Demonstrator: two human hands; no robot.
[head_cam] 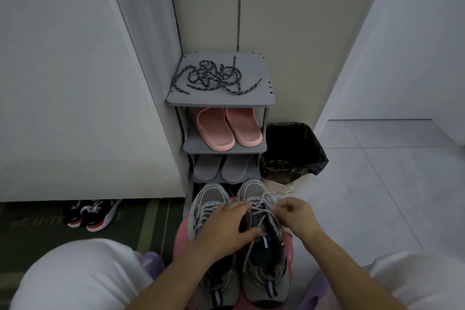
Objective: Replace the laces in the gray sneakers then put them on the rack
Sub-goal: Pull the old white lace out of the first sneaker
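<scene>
The gray rack stands in the corner between the walls, three shelves showing. A dark mat covers the floor at the left, with a pair of black sneakers at its far edge, partly under the wall panel. A bin lined with a black bag sits just beside the rack's right side.

In front of the rack's bottom, a pink stool carries the gray sneakers side by side, toes pointing at the rack. Pink slippers fill the rack's second shelf, and gray slippers the one below.

The left hand lies across both sneakers. Its fingers are curled over the tongue of the right-side sneaker and grip it, thumb at the opening. The right hand is at that shoe's right edge, fingertips pinched on its pale lace, which is threaded loosely through the eyelets.

Dark speckled laces lie tangled in the middle of the rack's top shelf.
</scene>
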